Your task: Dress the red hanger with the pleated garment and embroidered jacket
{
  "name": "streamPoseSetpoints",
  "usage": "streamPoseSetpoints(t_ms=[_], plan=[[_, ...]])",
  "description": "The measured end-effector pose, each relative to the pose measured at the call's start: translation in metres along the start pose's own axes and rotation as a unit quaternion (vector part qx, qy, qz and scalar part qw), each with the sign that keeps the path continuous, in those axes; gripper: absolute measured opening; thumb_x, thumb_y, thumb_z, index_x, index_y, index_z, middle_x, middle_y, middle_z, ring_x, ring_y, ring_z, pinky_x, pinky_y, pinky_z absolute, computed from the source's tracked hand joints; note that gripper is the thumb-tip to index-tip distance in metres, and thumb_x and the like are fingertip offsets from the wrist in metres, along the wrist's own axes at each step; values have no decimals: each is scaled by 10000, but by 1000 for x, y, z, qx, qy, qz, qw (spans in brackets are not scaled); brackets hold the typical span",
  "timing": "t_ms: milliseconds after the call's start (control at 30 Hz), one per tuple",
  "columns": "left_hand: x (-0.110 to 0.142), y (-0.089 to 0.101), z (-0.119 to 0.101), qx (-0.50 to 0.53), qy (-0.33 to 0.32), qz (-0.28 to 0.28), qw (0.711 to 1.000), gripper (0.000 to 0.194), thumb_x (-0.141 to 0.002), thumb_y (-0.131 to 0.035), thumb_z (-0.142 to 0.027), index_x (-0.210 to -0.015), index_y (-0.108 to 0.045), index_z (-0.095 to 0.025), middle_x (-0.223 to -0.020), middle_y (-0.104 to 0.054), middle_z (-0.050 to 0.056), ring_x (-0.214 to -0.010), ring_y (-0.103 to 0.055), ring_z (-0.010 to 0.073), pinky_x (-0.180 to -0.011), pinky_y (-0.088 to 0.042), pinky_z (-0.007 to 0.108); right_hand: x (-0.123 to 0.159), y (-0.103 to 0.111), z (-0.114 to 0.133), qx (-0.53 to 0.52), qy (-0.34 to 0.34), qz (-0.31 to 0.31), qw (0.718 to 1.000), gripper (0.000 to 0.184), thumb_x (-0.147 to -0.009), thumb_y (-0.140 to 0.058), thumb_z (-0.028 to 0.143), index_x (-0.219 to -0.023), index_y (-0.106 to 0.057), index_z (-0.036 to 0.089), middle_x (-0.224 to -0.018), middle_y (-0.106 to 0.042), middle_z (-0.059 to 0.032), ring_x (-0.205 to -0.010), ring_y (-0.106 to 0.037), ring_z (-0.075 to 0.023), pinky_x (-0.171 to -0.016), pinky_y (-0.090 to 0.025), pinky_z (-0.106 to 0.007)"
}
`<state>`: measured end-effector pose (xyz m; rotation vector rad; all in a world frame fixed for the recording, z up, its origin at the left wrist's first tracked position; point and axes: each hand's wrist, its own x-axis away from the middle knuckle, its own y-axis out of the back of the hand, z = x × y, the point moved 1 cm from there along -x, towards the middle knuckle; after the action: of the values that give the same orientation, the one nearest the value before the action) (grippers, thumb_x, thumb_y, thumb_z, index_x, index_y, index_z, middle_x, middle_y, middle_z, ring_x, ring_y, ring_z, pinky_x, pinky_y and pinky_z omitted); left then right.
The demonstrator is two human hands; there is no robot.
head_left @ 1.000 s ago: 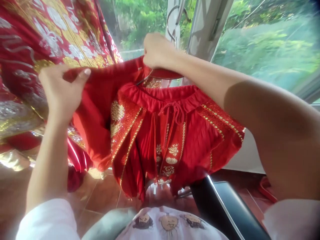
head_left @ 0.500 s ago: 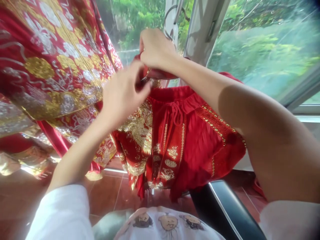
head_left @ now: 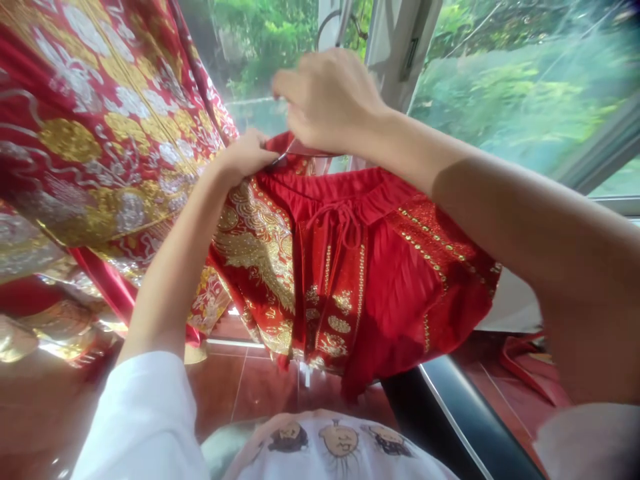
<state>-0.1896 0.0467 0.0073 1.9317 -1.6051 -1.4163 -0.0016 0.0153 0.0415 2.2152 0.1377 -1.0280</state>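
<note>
A red skirt [head_left: 390, 287] with gold embroidery, sequin trim and a tied drawstring hangs in front of me on a hanger [head_left: 325, 157]. My left hand [head_left: 243, 160] pinches the left end of the waistband beside a thin metal part of the hanger. Above the waistband is my right hand [head_left: 335, 100], its index finger stretched to the left and apart from the thumb. Its other fingers are partly hidden, and I see nothing held in it. Behind it rises a metal hook [head_left: 345, 30].
More red garments [head_left: 120, 133] with gold and silver embroidery hang at the left. Window panes [head_left: 510, 100] stand behind the skirt. A black padded piece [head_left: 460, 400] is below right on the tiled floor [head_left: 220, 387], with red cloth [head_left: 530, 367] beyond it.
My left hand has moved left and closed on the skirt's waistband, spreading the gold panel outward. My right hand has shifted right, its index finger now stretched out.
</note>
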Motion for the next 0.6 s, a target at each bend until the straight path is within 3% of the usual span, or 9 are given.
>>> streamPoseSetpoints(t_ms=[67,133,200,300,367,500,600], plan=[[-1,2,0,-22,8,-6,1000,231,-646,-681,-312,-582,-548,-134,-516,-428,-13,-595,-484,130,-580,-335,265,27,6,-9,67,-5,17,998,398,-858,-317,137,-1074,-649,101,-853,-648,-136,-834,-609,-255,-684,-416,-356],[-4,4,-3,-10,9,24,1000,254,-634,-713,-340,-590,-571,-135,-510,-455,-5,-596,-494,139,-579,-352,278,53,6,-18,83,-36,37,995,354,-876,-323,181,-976,-660,137,-824,-643,-110,-780,-587,-222,-643,-389,-338],[-8,5,-9,27,7,95,995,277,-637,-739,-394,-645,-619,-144,-532,-522,11,-643,-523,161,-602,-388,302,71,0,-23,72,-37,56,995,345,-903,-321,220,-958,-656,157,-881,-647,-105,-803,-573,-208,-661,-389,-336],[-13,4,-15,110,8,232,967,356,-606,-790,-467,-788,-673,-185,-598,-627,12,-724,-552,185,-660,-436,339,84,-15,-20,37,-5,83,996,361,-931,-297,214,-1012,-646,163,-929,-642,-111,-869,-552,-210,-732,-399,-341],[-15,2,-16,153,5,283,947,414,-586,-813,-492,-853,-674,-207,-636,-670,6,-755,-564,193,-687,-450,348,85,-24,-14,15,-11,102,995,367,-932,-296,187,-1061,-637,144,-890,-639,-125,-869,-540,-219,-720,-397,-339],[-15,-2,-12,194,-13,299,934,409,-611,-812,-491,-853,-666,-194,-670,-705,26,-776,-594,207,-702,-456,349,84,-27,-4,7,-22,124,992,386,-934,-307,147,-1200,-584,104,-853,-633,-136,-892,-528,-226,-710,-391,-316],[-14,-4,-10,196,-8,296,935,383,-637,-810,-454,-864,-657,-186,-722,-720,28,-770,-606,199,-712,-459,344,82,-22,-1,20,-16,156,987,342,-924,-339,126,-1134,-609,128,-823,-628,-118,-870,-540,-219,-725,-381,-313]])
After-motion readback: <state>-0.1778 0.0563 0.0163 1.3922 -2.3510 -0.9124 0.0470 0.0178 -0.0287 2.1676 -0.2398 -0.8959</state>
